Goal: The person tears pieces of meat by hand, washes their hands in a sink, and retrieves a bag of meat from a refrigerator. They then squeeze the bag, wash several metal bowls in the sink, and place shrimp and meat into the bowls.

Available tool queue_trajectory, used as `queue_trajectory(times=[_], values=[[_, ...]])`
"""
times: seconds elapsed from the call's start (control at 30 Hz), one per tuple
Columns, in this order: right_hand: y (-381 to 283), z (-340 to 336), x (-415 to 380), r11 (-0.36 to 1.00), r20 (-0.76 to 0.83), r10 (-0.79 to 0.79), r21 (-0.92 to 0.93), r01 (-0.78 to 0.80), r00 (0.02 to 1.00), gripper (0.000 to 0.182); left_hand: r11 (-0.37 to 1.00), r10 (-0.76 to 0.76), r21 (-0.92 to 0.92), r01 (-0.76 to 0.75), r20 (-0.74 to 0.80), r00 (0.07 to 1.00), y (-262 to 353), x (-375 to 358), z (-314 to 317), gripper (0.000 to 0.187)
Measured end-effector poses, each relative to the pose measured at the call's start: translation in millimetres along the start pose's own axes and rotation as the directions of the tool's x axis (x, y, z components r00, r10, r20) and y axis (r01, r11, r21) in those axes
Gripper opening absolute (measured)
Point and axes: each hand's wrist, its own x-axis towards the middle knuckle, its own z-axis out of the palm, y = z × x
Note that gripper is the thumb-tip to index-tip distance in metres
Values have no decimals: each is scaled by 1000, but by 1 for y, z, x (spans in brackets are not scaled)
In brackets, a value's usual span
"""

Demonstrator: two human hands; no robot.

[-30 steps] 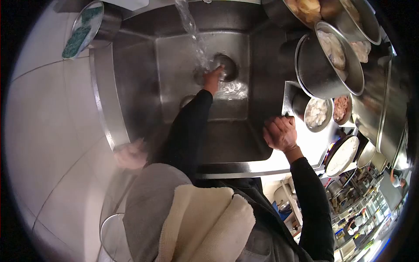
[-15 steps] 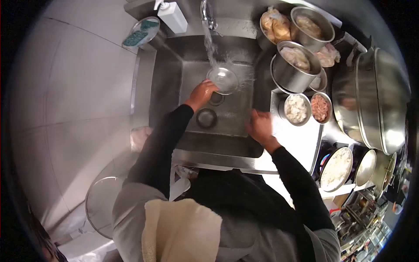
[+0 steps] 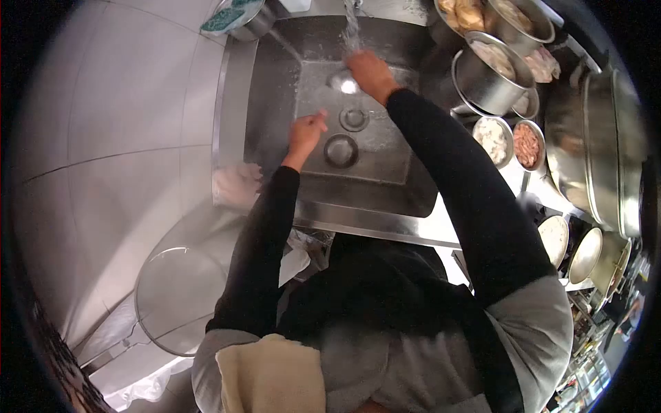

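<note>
Water runs from the tap [image 3: 352, 8] into the steel sink [image 3: 396, 203]. My right hand [image 3: 372, 74] reaches into the stream at the back of the sink; its fingertips are blurred. Just below and left of them, a shiny round dish [image 3: 344, 82] lies on the sink floor, partly hidden. Whether the right hand grips it or only passes above it, I cannot tell. My left hand [image 3: 305, 138] hovers over the left part of the sink, fingers slightly bent and apart, with nothing visible in it. Two round drain fittings [image 3: 341, 150] show between the hands and the front wall.
Steel pots [image 3: 492, 86] of raw meat stand right of the sink, beside bowls of white pieces [image 3: 490, 140] and pink pieces [image 3: 527, 146]. Large metal vessels [image 3: 599, 151] are farther right. Green scouring pads [image 3: 231, 17] sit at the back left; a round strainer [image 3: 180, 296] is lower left.
My left hand has drawn back from the dish. My right hand has moved from the sink's right side to the running water. The view has shifted, so the sink appears higher.
</note>
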Motion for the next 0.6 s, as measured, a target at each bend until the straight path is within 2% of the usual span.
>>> queue_trajectory(times=[0.03, 0.07, 0.1, 0.13, 0.17, 0.2, 0.23, 0.27, 0.3, 0.37, 0.43, 0.5, 0.57, 0.6], values=[[8, 8, -19, 999, 36, 50, 14, -51, 998, 23, 985, -95, 157, 67, 181, 979, -16, 10, 1, 36], [11, 16, -43, 994, 76, 101, 29, -104, 992, 26, 985, -114, 150, 86, 186, 976, -43, 18, 10, 36], [1, 5, -66, 959, 191, 252, 80, -271, 949, 28, 929, -42, 364, -74, 300, 953, -74, 28, 28, 47], [11, 24, -89, 930, 248, 326, 89, -357, 912, 27, 808, 7, 530, -256, 426, 905, -95, 39, 44, 58], [11, 20, -110, 880, 272, 420, 111, -462, 866, 28, 815, 2, 522, -252, 432, 902, -105, 43, 57, 58], [6, 13, -135, 816, 298, 509, 129, -563, 807, 30, 717, 10, 618, -324, 455, 890, -114, 42, 70, 68], [12, 15, -161, 804, 205, 538, 169, -571, 818, 31, 601, 15, 696, -393, 481, 876, -127, 46, 84, 79], [-1, -13, -176, 782, 147, 579, 176, -598, 802, 26, 439, -2, 749, -496, 553, 833, -160, 67, 105, 92], [1, -20, -198, 809, 41, 558, 193, -555, 829, 28, 446, -12, 739, -504, 568, 823, -166, 78, 111, 92], [-10, -61, -222, 725, 60, 626, 321, -609, 777, 18, 673, -110, 694, -257, 437, 893, -172, 87, 119, 100], [-16, -80, -244, 734, -6, 617, 364, -573, 787, 18, 660, -96, 694, -288, 458, 884, -207, 117, 138, 106], [-29, -99, -257, 455, 224, 801, 377, -807, 556, 18, 643, -77, 694, -322, 477, 875, -223, 127, 149, 112], [-33, -93, -276, 574, 111, 756, 359, -736, 644, 17, 588, -187, 759, -280, 465, 865, -221, 134, 152, 118], [-39, -94, -280, 554, 93, 767, 400, -730, 634, 16, 597, -233, 751, -282, 499, 835, -216, 138, 153, 118]])
